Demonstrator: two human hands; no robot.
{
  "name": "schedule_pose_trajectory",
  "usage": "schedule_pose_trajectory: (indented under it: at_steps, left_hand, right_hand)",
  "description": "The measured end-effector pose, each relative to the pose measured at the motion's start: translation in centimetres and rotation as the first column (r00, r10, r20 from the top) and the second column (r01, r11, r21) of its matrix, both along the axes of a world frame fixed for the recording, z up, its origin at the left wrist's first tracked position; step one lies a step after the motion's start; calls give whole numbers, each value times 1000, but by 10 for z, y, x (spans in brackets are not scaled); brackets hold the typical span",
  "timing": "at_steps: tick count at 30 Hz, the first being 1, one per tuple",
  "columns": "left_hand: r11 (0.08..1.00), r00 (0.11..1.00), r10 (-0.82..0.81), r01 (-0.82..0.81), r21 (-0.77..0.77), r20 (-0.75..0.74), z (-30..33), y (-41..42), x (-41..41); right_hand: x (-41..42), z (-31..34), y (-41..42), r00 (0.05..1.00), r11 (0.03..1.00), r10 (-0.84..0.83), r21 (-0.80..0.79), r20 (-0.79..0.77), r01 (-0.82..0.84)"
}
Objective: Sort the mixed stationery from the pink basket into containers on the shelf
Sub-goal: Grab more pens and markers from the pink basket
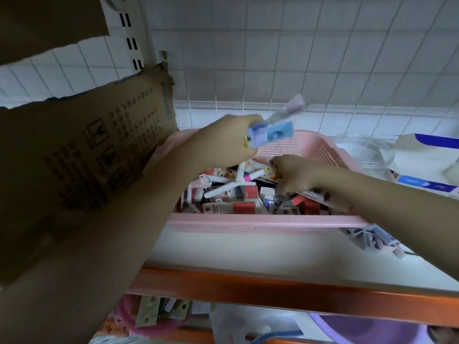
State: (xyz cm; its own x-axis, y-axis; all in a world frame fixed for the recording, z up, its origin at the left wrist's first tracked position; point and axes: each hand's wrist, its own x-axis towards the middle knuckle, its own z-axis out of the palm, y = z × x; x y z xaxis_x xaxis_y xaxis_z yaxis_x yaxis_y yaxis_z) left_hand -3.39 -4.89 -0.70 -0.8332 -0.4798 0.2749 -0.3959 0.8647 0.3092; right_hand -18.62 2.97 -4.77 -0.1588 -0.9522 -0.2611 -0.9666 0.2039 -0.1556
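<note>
Head view: a pink basket (268,220), heaped with small boxes and white pens (229,187), is seen on a white shelf (248,254) beside a cardboard box (87,150); a blurred bundle of blue-and-white packets (270,130) is gripped at its lower end by the left hand (223,140) above the basket's far left corner, its long axis slanted up and to the right toward the tiled wall. The right hand (295,175) is pressed down among the contents with fingers curled; what is held, if anything, cannot be told. The packets are judged light, thin and somewhat slippery, best pinched across the middle.
</note>
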Motion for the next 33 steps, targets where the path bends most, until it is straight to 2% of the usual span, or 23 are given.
schedule_pose_trajectory:
  at_steps: [3,5,7,10,14,17,18,21,24,27,30,33]
  left_hand:
    - [955,949,129,-41,293,-287,14,16,3]
    - [880,855,237,13,475,-462,21,18,2]
    - [773,749,371,78,630,-548,21,16,2]
    - [583,622,574,146,799,-533,13,9,4]
    - [442,506,714,209,872,-483,10,1,12]
    - [355,424,742,408,841,-519,26,2,17]
    - [343,411,736,459,820,-538,32,3,17]
    - [229,451,715,571,789,-534,44,16,8]
    - [45,591,628,622,782,-507,36,44,-15]
    - [-118,705,528,612,782,-473,23,83,-46]
    - [-203,787,434,560,803,-439,10,133,-88]
    - [-269,871,270,477,837,-410,-7,202,-138]
  right_hand:
    - [-7,13,1,975,996,-28,-80,219,47]
    - [-10,26,3,943,983,-21,-164,332,79]
    - [-14,30,2,899,966,-20,-224,437,130]
    - [-9,26,2,664,928,-18,-235,748,290]
    - [0,22,2,536,831,-16,-288,844,477]
    - [3,39,3,251,749,68,-216,966,626]
    - [2,46,5,186,722,109,-206,977,660]
    - [8,69,26,120,648,198,-222,973,728]
    - [8,76,59,85,570,242,-212,967,794]
    - [-3,63,114,80,448,207,-167,975,878]
    - [-24,36,194,78,306,124,-113,989,945]
    - [-50,10,279,93,141,23,-95,995,985]
